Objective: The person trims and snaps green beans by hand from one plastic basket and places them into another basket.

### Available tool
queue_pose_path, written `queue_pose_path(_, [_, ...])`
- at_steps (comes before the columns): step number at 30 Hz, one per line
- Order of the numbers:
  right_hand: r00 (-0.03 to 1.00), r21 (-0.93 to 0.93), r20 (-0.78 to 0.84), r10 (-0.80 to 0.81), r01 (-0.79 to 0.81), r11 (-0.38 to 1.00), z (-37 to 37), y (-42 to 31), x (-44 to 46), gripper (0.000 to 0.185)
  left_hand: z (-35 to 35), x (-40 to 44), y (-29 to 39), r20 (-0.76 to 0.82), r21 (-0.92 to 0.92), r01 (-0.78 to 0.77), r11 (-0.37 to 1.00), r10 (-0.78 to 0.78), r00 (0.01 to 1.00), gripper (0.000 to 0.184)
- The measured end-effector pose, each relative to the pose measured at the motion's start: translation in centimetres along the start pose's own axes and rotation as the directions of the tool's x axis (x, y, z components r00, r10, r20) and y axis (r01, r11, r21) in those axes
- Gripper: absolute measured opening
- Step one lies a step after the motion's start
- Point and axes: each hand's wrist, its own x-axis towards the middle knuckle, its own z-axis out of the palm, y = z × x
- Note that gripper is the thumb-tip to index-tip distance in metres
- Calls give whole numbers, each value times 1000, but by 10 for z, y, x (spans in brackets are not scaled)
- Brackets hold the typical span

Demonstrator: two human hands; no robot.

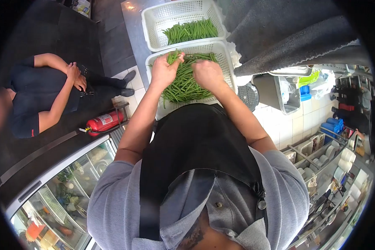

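Observation:
Both my hands are over the nearer white perforated basket (232, 77), which holds a large heap of green beans (181, 85). At the basket's left side, my left hand (165, 71) is closed on some green beans, its thumb and fingertips pinched together. My right hand (208, 75) is closed above the right part of the heap, fingers curled; whatever it may hold is hidden. Just beyond stands a second white perforated basket (152, 29), with a smaller pile of green beans (191, 31) laid toward its near right side.
Both baskets stand on a metal table (134, 25). To the left, a person (50, 93) in dark clothes stands with hands together, near a red fire extinguisher (105, 122). A glass-front fridge (70, 183) is at lower left. Racks of dishes (333, 162) stand right.

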Motion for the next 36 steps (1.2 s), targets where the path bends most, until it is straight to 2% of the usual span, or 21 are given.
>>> queue_pose_path(2, [920, -147, 275, 280, -248, 958, 4, 4, 2, 17, -4, -1, -5, -91, -120, 38, 992, -49, 995, 22])
queue_pose_path(3, [865, -194, 363, 346, -293, 936, 7, 6, 5, 22, -11, 0, -4, -41, -128, 139, 982, -146, 988, 23])
queue_pose_path(4, [865, -195, 363, 347, -294, 936, 16, 9, 4, 22, -17, 0, -4, -40, -129, 140, 982, -146, 989, 23])
queue_pose_path(6, [870, -24, 471, 145, -152, 988, 43, 14, -2, 22, -28, 1, -7, 118, -452, 272, 850, -245, 962, 23])
queue_pose_path(8, [869, 69, 490, 65, -114, 991, 69, 7, -6, 22, -38, 2, -17, 162, -487, 313, 815, -268, 950, 23])
queue_pose_path(9, [865, 161, 501, -11, -81, 984, 72, -2, -5, 22, -42, 2, -18, 202, -596, 343, 726, -278, 939, 22])
queue_pose_path(11, [849, 141, 528, -22, -62, 988, 76, -17, -6, 22, -50, 1, -20, 265, -742, 385, 549, -287, 921, 21])
queue_pose_path(12, [830, 119, 556, -30, -44, 992, 76, -22, -6, 23, -52, 1, -21, 264, -741, 385, 550, -289, 920, 21])
queue_pose_path(14, [841, 136, 539, -40, -40, 990, 91, -17, -6, 26, -56, 0, -26, 272, -814, 362, 455, -252, 929, 20])
queue_pose_path(17, [903, 219, 430, -27, -75, 973, 73, -14, -4, 24, -61, -1, -38, 278, -840, 359, 407, -244, 929, 19])
queue_pose_path(19, [979, 349, 202, 26, -97, 932, 54, -4, -6, 21, -59, -4, -26, 273, -846, 371, 382, -288, 918, 25])
queue_pose_path(20, [978, 347, 206, 23, -95, 933, 49, 0, -6, 21, -59, -6, -20, 276, -848, 391, 359, -331, 902, 32])
queue_pose_path(22, [997, 414, 68, 37, -62, 908, 34, 6, -4, 20, -60, -7, -16, 323, -846, 417, 331, -303, 896, 32])
queue_pose_path(23, [979, 412, 180, 90, -158, 897, 25, 9, -3, 20, -60, -6, -13, 371, -841, 445, 307, -271, 888, 33])
queue_pose_path(26, [983, 541, 162, 82, -158, 826, 10, 19, -3, 19, -57, -3, 4, 365, -840, 476, 259, -378, 851, 31])
queue_pose_path(28, [979, 492, 157, 126, -188, 850, -1, 23, -4, 18, -54, -1, -7, 380, -839, 469, 276, -318, 868, 30])
queue_pose_path(30, [881, 630, 390, 267, -467, 620, -1, 34, 0, 18, -50, 3, -16, 399, -837, 463, 291, -255, 881, 29])
queue_pose_path(32, [851, 643, 442, 283, -521, 561, 8, 48, -2, 19, -46, 6, -23, 437, -758, 497, 423, -236, 868, 28])
queue_pose_path(34, [985, 418, 118, 125, -163, 894, 24, 63, -8, 19, -40, 4, -15, 393, -727, 497, 474, -306, 867, 29])
queue_pose_path(35, [985, 420, 117, 128, -166, 892, 28, 65, -11, 19, -39, 3, -16, 393, -670, 506, 543, -320, 862, 31])
queue_pose_path(36, [967, 394, 238, 91, -182, 901, 28, 66, -13, 20, -39, 3, -15, 391, -606, 512, 608, -332, 858, 32])
